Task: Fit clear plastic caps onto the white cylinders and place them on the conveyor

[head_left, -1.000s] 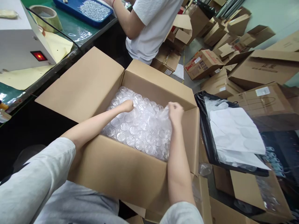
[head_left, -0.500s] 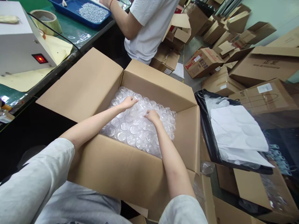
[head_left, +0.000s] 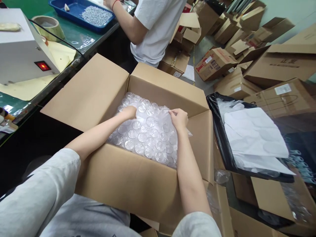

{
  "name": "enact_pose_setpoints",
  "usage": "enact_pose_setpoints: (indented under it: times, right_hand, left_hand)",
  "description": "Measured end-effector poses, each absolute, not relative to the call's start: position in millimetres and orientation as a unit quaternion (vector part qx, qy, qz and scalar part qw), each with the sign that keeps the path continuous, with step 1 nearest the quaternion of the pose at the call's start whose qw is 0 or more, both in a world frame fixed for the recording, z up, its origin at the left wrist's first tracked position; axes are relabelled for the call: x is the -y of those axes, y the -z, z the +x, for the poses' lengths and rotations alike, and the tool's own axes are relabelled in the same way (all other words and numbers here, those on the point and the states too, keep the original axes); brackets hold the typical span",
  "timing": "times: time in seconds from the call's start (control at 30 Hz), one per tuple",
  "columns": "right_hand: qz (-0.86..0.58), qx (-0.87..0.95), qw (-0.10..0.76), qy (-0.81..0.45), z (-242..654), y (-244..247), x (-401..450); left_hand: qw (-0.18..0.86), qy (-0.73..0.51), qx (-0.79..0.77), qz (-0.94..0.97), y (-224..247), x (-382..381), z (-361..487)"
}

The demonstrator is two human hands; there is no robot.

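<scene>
An open cardboard box stands before me with its flaps spread. Inside lie rows of clear round plastic pieces, with a thin clear plastic sheet over part of them. My right hand, at the right of the rows, pinches the sheet's edge, which is pulled up toward its fingertips. Over the left part of the rows is my left hand, its fingers curled down against the plastic; what they hold, if anything, is hidden.
To the right, a black-lined container holds white sheets. A green bench at upper left bears a white machine, a tape roll and a blue tray. Another person stands beyond the box; cartons fill the upper right.
My right hand has moved right and away from me, drawing the plastic sheet along. My left hand has shifted slightly left and toward me, its fingers now more curled.
</scene>
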State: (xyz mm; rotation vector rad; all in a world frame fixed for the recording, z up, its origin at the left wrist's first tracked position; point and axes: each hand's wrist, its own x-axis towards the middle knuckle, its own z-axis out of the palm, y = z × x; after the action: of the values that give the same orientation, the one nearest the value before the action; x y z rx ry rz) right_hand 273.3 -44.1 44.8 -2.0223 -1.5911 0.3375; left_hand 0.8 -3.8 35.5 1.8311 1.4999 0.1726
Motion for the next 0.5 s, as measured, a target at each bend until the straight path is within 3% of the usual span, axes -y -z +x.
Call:
enact_pose_setpoints:
  times: [0.2,0.5]
  right_hand:
    - [-0.744,0.574,0.323,-0.116,274.8,-43.5,46.0]
    - [-0.748,0.547,0.329,-0.181,277.6,-40.5,48.1]
  left_hand:
    - [0.346,0.068,-0.552,0.756,-10.7,31.4,6.2]
    - [0.355,0.066,-0.484,0.797,-8.6,32.0,6.6]
